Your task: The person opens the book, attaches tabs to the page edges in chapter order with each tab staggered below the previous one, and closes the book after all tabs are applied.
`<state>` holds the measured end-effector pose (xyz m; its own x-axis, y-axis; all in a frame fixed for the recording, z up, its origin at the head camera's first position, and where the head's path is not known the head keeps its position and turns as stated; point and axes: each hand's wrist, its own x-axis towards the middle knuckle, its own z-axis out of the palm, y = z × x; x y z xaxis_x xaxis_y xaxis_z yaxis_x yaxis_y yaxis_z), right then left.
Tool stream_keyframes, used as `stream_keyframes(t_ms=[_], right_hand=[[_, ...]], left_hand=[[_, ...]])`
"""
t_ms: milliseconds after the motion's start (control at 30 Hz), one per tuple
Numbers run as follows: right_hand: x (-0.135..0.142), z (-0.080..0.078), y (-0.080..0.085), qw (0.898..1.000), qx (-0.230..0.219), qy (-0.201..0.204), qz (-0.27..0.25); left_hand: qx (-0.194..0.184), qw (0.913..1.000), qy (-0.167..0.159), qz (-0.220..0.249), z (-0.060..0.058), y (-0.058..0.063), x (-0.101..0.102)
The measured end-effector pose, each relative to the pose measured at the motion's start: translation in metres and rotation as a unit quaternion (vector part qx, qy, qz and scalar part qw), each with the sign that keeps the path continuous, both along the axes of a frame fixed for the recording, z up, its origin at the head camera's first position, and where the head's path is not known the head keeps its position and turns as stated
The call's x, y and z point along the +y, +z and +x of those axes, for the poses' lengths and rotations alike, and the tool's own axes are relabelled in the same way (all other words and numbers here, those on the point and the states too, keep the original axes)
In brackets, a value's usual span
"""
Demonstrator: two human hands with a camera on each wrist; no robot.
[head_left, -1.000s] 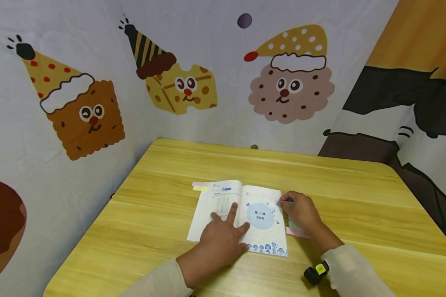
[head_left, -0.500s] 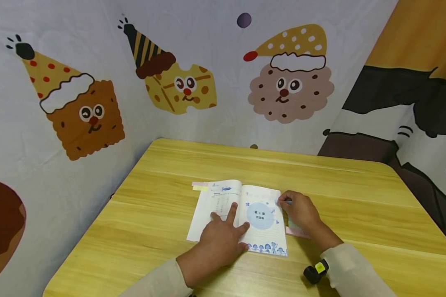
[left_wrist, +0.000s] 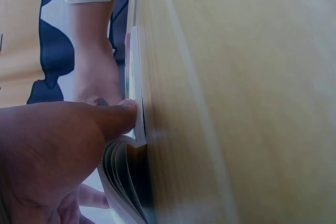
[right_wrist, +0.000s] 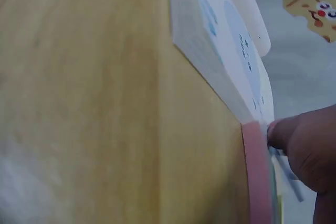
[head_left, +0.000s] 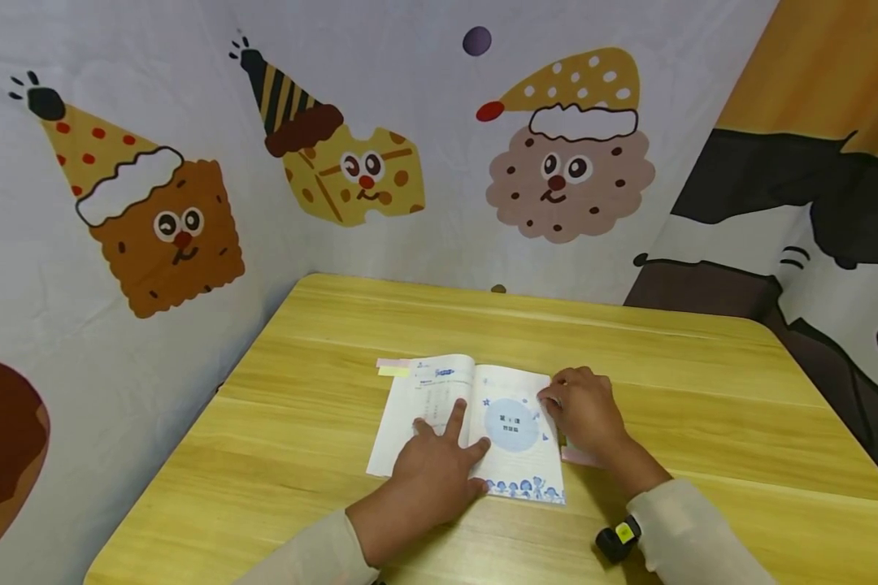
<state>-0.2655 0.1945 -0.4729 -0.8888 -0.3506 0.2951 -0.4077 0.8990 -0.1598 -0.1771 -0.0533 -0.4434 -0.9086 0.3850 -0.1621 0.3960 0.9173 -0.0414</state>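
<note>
An open book (head_left: 519,469) lies on the table, its right page printed with a pale blue circle. My left hand (head_left: 436,471) rests on it with fingers spread, pressing near the spine. At the upper outer edge of the right page, my right hand (head_left: 591,413) pinches a thin bluish sticky tab (right_wrist: 292,176); its thumb sits right at the page edge in the right wrist view. A pink strip (right_wrist: 256,169) with green and yellow edges beside it lies next to the book, partly under that hand. Pink and yellow tabs (head_left: 393,371) stick out at the left page's top corner.
The wood-grain table (head_left: 278,390) extends around the book. A cloth backdrop (head_left: 439,244) with cartoon figures hangs behind and to the left. On the right wrist is a black strapped device (head_left: 616,542).
My right hand has shifted slightly up and left against the page edge, and its fingers now cover the bluish tab in the head view. My left hand stays in place.
</note>
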Motion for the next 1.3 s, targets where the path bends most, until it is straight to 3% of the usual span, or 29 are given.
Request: stream_keyframes(t_ms=[133, 400, 567, 700, 800, 967, 1133, 1300], right_hand=[[-0.004, 0.007, 0.007, 0.998, -0.010, 0.038, 0.045], [-0.007, 0.025, 0.016, 0.993, -0.034, 0.042, 0.103], [0.001, 0.034, 0.013, 0.996, 0.003, 0.054, 0.074], [0.009, 0.044, 0.020, 0.999, 0.019, 0.029, 0.013], [0.010, 0.055, 0.029, 0.999, -0.025, -0.003, -0.020], [0.005, 0.078, 0.038, 0.992, -0.129, -0.008, -0.002], [0.001, 0.095, 0.042, 0.988, -0.149, -0.030, 0.034], [0.001, 0.105, 0.046, 0.985, -0.167, -0.040, 0.030]], left_hand=[[-0.002, 1.0000, 0.000, 0.002, 0.000, 0.000, 0.000], [-0.002, 1.0000, 0.001, 0.002, -0.001, -0.001, 0.001], [-0.012, 0.9999, 0.000, 0.011, 0.001, -0.002, 0.002], [-0.012, 0.9999, 0.003, 0.011, 0.001, -0.003, 0.002], [-0.008, 0.9999, 0.000, 0.010, 0.001, -0.002, 0.000], [-0.005, 0.9999, -0.009, 0.011, 0.000, -0.001, -0.001], [-0.007, 0.9999, -0.008, 0.008, 0.000, 0.001, -0.001], [-0.005, 0.9999, -0.006, 0.013, 0.002, 0.005, -0.004]])
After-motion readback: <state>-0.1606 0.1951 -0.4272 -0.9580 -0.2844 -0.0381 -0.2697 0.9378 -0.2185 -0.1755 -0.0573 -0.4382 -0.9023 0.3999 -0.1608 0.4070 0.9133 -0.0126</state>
